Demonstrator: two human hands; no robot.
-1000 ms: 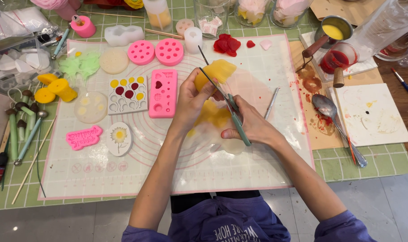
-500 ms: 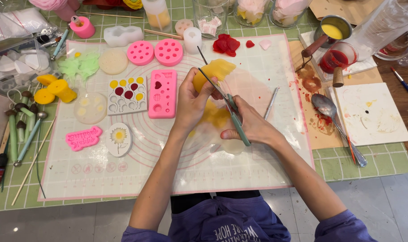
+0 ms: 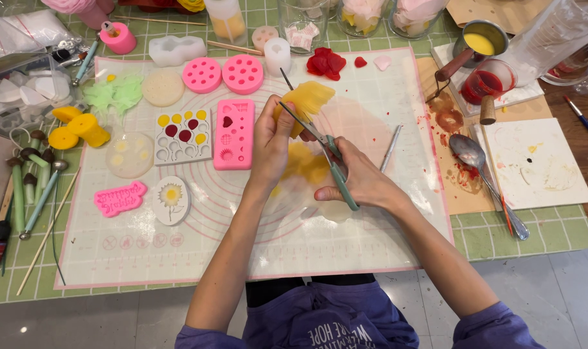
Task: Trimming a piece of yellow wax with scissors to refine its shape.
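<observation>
The right hand [image 3: 361,181] grips green-handled scissors [image 3: 319,152], the left hand [image 3: 272,139] pinches a yellow wax sheet [image 3: 307,100] above the silicone mat [image 3: 397,239]; since a second ago the sheet has lifted slightly and the blades sit further into it; the scissors' long axis runs diagonally, tips pointing up-left away from the person; beyond lie a pink mould [image 3: 234,134], red petals [image 3: 326,61] and a yellow wax pot [image 3: 480,42].
</observation>
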